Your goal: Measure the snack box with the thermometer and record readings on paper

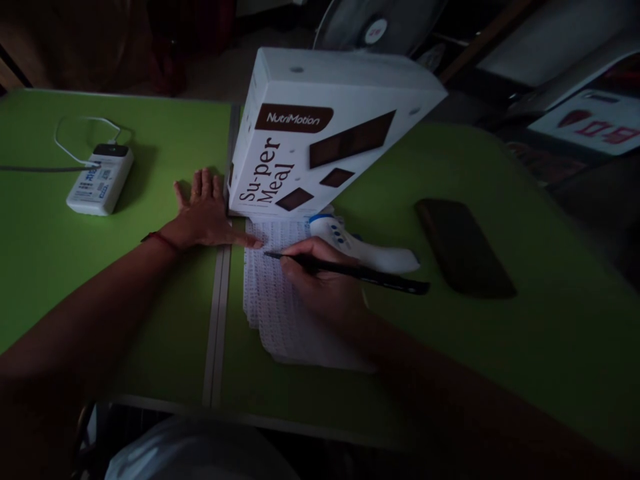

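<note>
On the green table point(165, 127) before me I see a white box point(300, 147) standing up, printed "NutriMotion" and "Su-per Meal". Off to my left lies a white block-shaped device point(103, 180) with cables point(35, 169) at it. A dark, flat, rounded object point(465, 247) rests to my right; a round fan point(376, 31) shows beyond the table.

A black pen point(360, 272) with faint pale lettering near its thicker rear end slants across the upper part of a loose stack of paper sheets point(273, 303), tip pointing left; whether it touches the page is unclear. The white sheets lie flat on the green tabletop point(280, 390), edges uneven, densely covered with small, illegible characters.
</note>
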`<state>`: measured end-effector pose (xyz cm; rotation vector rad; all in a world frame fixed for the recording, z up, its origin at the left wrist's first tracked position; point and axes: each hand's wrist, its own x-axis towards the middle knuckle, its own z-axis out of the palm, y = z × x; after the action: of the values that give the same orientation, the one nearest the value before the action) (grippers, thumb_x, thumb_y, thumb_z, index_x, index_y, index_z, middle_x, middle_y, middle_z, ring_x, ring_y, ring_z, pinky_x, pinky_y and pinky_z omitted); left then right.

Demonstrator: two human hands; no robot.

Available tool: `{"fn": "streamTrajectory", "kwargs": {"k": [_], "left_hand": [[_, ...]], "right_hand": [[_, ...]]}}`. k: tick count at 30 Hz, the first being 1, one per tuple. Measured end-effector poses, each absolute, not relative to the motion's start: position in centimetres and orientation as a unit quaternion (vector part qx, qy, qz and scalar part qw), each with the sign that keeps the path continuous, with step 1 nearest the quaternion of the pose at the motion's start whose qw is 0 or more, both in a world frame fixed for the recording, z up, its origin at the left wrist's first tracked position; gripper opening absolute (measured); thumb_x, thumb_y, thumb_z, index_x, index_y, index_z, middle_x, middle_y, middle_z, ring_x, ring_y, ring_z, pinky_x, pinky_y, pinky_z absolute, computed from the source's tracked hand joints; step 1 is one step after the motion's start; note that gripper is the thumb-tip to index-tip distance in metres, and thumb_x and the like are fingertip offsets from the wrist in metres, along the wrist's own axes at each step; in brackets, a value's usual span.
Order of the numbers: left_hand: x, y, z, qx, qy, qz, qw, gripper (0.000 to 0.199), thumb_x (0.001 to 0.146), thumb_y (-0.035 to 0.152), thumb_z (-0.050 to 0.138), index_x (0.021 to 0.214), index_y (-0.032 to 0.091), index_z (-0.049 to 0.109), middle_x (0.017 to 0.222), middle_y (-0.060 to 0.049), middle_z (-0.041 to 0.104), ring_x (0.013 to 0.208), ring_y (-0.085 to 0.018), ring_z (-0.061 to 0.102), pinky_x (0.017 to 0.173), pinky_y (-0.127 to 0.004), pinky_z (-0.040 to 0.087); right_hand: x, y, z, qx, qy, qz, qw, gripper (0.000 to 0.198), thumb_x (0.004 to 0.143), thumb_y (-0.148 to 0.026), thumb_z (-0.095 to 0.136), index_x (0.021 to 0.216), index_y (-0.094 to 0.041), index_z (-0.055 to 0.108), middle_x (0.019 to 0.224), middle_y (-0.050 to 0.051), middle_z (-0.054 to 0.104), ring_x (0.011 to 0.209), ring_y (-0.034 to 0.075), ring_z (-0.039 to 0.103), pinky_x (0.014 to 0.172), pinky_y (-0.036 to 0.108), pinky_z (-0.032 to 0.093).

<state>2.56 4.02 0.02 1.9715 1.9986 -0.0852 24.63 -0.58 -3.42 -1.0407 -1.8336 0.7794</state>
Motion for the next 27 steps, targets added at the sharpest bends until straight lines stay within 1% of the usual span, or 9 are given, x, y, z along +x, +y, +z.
{"fn": "streamTrajectory", "kwargs": {"k": [5, 9, 12, 15, 19, 22, 27], "left_hand": [[2.57, 4.01, -0.01, 0.690, 0.705, -0.023, 0.165, 0.159, 0.056, 0.104, 0.061, 0.170, 0.012, -0.002, 0.175, -0.020, -0.013, 0.158, -0.046, -0.020, 0.128, -0.063, -0.013], [2.56, 3.98, 0.07, 0.690, 0.703, -0.023, 0.169, 0.159, 0.055, 0.103, 0.063, 0.170, 0.014, -0.002, 0.175, -0.020, -0.013, 0.158, -0.047, -0.020, 0.127, -0.065, -0.013], [2.57, 3.98, 0.15, 0.690, 0.703, -0.025, 0.169, 0.159, 0.056, 0.103, 0.063, 0.170, 0.012, -0.003, 0.175, -0.021, -0.014, 0.158, -0.047, -0.020, 0.127, -0.066, -0.013], [2.61, 4.00, 0.22, 0.691, 0.702, -0.036, 0.169, 0.160, 0.057, 0.104, 0.061, 0.169, 0.010, -0.005, 0.174, -0.021, -0.016, 0.159, -0.046, -0.020, 0.126, -0.067, -0.013], [2.66, 4.02, 0.25, 0.694, 0.699, -0.042, 0.165, 0.162, 0.057, 0.105, 0.057, 0.168, 0.006, -0.007, 0.173, -0.023, -0.017, 0.160, -0.045, -0.019, 0.125, -0.070, -0.013], [2.66, 4.01, 0.18, 0.694, 0.700, -0.045, 0.161, 0.163, 0.057, 0.106, 0.056, 0.168, 0.005, -0.007, 0.173, -0.022, -0.017, 0.161, -0.044, -0.018, 0.125, -0.069, -0.011], [2.54, 4.03, 0.03, 0.693, 0.701, -0.034, 0.163, 0.163, 0.053, 0.107, 0.055, 0.169, 0.011, -0.006, 0.174, -0.020, -0.016, 0.161, -0.044, -0.017, 0.126, -0.068, -0.012]], "right_hand": [[24.84, -0.61, -3.28, -0.411, -0.743, 0.315, 0.424, 0.010, 0.078, -0.019, 0.064, 0.075, -0.028, 0.062, 0.061, -0.004, 0.065, 0.054, 0.015, 0.058, 0.051, 0.028, 0.048], [24.74, -0.57, -3.53, -0.415, -0.737, 0.311, 0.433, 0.010, 0.079, -0.019, 0.064, 0.074, -0.028, 0.062, 0.060, -0.004, 0.064, 0.055, 0.015, 0.058, 0.051, 0.028, 0.047], [24.65, -0.53, -3.56, -0.414, -0.735, 0.314, 0.436, 0.010, 0.079, -0.020, 0.065, 0.073, -0.028, 0.062, 0.059, -0.005, 0.063, 0.053, 0.014, 0.057, 0.050, 0.028, 0.046], [24.64, -0.56, -3.35, -0.415, -0.737, 0.305, 0.438, 0.009, 0.079, -0.021, 0.064, 0.073, -0.027, 0.062, 0.059, -0.005, 0.063, 0.053, 0.014, 0.057, 0.050, 0.027, 0.045], [24.75, -0.66, -3.09, -0.419, -0.749, 0.296, 0.421, 0.010, 0.080, -0.021, 0.064, 0.074, -0.027, 0.060, 0.059, -0.005, 0.061, 0.053, 0.014, 0.056, 0.051, 0.027, 0.045], [24.82, -0.66, -3.24, -0.406, -0.749, 0.303, 0.427, 0.012, 0.080, -0.020, 0.064, 0.074, -0.028, 0.059, 0.059, -0.005, 0.061, 0.052, 0.014, 0.056, 0.049, 0.027, 0.045], [24.82, -0.63, -3.69, -0.415, -0.719, 0.312, 0.463, 0.012, 0.080, -0.019, 0.064, 0.073, -0.027, 0.061, 0.060, -0.005, 0.062, 0.054, 0.014, 0.057, 0.050, 0.027, 0.046]]}}
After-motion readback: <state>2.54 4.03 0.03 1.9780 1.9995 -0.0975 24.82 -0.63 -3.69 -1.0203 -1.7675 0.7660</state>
